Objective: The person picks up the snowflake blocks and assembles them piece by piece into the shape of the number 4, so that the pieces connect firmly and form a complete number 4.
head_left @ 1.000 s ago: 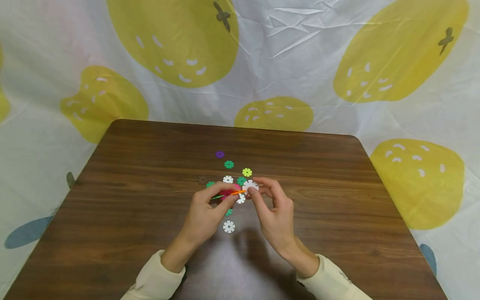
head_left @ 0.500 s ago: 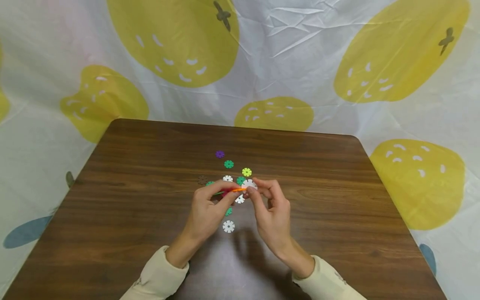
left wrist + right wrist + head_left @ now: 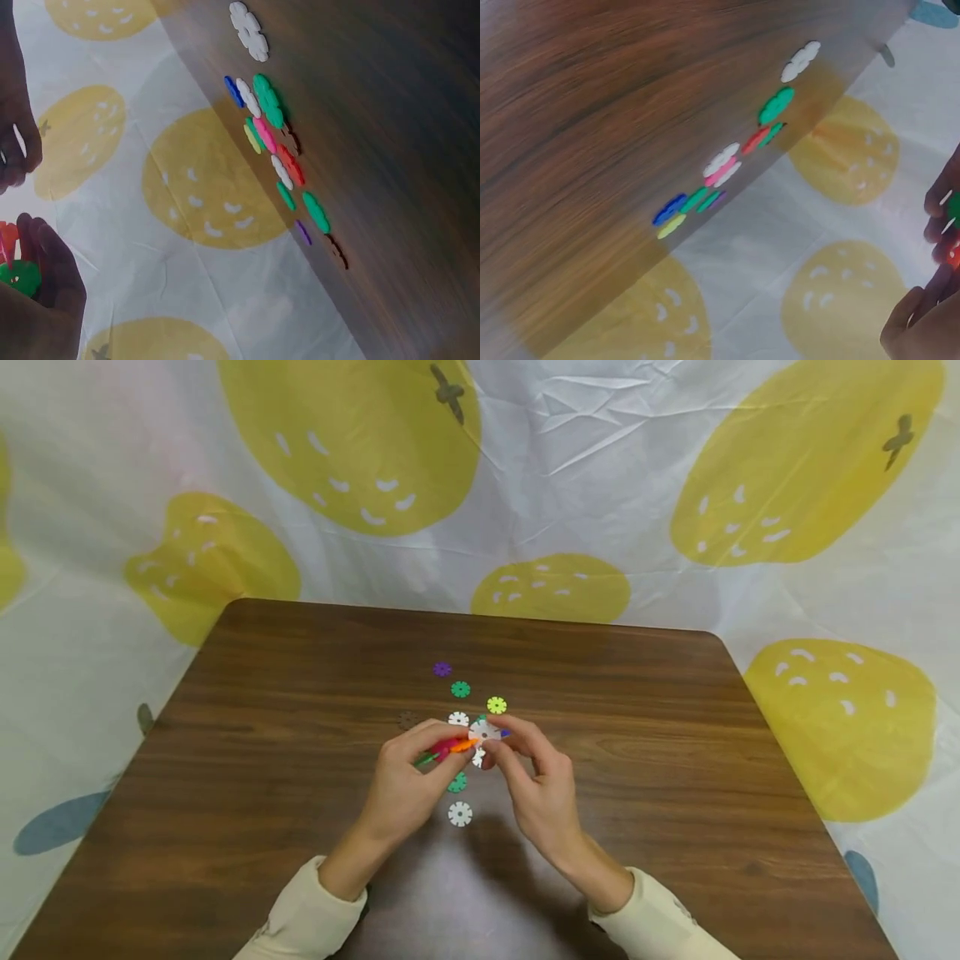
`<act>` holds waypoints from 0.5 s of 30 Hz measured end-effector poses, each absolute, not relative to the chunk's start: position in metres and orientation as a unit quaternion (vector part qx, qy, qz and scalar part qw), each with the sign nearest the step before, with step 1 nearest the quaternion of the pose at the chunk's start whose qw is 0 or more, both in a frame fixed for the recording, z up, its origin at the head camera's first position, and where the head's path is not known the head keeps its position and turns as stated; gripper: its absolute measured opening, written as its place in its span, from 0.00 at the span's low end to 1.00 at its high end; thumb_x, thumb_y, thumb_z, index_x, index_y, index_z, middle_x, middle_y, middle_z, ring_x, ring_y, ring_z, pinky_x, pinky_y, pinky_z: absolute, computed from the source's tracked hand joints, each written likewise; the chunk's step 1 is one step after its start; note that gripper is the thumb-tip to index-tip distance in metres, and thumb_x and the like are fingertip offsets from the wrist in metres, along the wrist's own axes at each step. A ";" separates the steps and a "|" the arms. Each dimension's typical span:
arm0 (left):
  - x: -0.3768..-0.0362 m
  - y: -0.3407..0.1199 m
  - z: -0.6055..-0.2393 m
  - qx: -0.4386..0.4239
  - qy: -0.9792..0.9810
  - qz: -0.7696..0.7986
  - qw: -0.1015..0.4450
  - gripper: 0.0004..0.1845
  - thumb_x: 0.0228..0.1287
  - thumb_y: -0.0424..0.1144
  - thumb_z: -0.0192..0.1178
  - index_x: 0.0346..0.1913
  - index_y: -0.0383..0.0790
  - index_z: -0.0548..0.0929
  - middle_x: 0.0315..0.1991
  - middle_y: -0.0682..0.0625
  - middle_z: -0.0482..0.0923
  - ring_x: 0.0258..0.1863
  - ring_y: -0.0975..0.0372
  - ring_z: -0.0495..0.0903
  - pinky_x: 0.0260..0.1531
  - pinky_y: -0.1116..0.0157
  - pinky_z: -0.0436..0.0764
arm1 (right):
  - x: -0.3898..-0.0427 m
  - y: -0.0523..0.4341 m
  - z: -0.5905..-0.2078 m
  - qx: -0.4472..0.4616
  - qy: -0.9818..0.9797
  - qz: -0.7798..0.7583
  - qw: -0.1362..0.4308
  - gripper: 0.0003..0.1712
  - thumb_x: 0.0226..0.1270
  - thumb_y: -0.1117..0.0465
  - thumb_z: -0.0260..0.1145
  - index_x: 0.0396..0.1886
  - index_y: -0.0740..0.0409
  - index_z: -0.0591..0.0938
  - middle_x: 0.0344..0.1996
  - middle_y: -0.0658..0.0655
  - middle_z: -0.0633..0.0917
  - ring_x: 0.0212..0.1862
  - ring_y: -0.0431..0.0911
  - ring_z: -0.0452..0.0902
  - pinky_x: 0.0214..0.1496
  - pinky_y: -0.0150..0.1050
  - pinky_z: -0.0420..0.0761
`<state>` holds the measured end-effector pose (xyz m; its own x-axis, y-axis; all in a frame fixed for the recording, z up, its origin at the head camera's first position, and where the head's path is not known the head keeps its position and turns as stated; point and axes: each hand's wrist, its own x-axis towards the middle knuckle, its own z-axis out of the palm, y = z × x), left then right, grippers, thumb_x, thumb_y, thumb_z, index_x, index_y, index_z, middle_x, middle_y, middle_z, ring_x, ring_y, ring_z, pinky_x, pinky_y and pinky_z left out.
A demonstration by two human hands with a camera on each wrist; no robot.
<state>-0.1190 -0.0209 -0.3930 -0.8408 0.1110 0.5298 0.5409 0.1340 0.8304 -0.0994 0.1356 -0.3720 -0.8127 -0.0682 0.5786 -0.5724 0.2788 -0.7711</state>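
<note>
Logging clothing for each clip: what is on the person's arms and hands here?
Both arms wear long cream sleeves, the left sleeve and the right sleeve, each ending at the wrist. The left hand and right hand are bare; no gloves, rings or watch show.

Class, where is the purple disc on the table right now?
In the head view the purple disc lies flat on the brown table, farthest from the hands, just up and left of a green disc.

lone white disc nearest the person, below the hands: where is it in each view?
Head: white disc lies alone on the table, just below both hands.
Left wrist: top centre, apart from the cluster.
Right wrist: upper right, by the table edge.
Shared landmark: the green disc beside it.
</note>
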 end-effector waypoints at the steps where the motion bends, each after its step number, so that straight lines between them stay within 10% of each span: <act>1: -0.121 -0.021 -0.397 -0.221 -0.735 -0.617 0.176 0.10 0.52 0.33 0.66 0.40 0.42 0.84 0.35 0.52 0.83 0.35 0.65 0.80 0.38 0.72 0.79 | -0.101 0.139 -0.375 0.206 -0.776 0.554 0.221 0.15 0.62 0.70 0.59 0.50 0.60 0.77 0.21 0.57 0.83 0.30 0.41 0.79 0.39 0.34 0.78; 15: -0.124 -0.028 -0.404 -0.188 -0.754 -0.605 0.172 0.10 0.53 0.42 0.66 0.40 0.50 0.84 0.36 0.58 0.81 0.37 0.66 0.78 0.38 0.72 0.79 | -0.117 0.169 -0.413 0.181 -0.872 0.419 0.176 0.22 0.61 0.47 0.62 0.55 0.41 0.75 0.46 0.41 0.80 0.50 0.39 0.76 0.54 0.38 0.75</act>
<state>-0.1244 -0.0278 -0.4045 -0.8704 0.0754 0.4865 0.4912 0.1964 0.8486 -0.1168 0.1693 -0.4128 -0.8720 -0.1685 0.4596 -0.4643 0.5822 -0.6675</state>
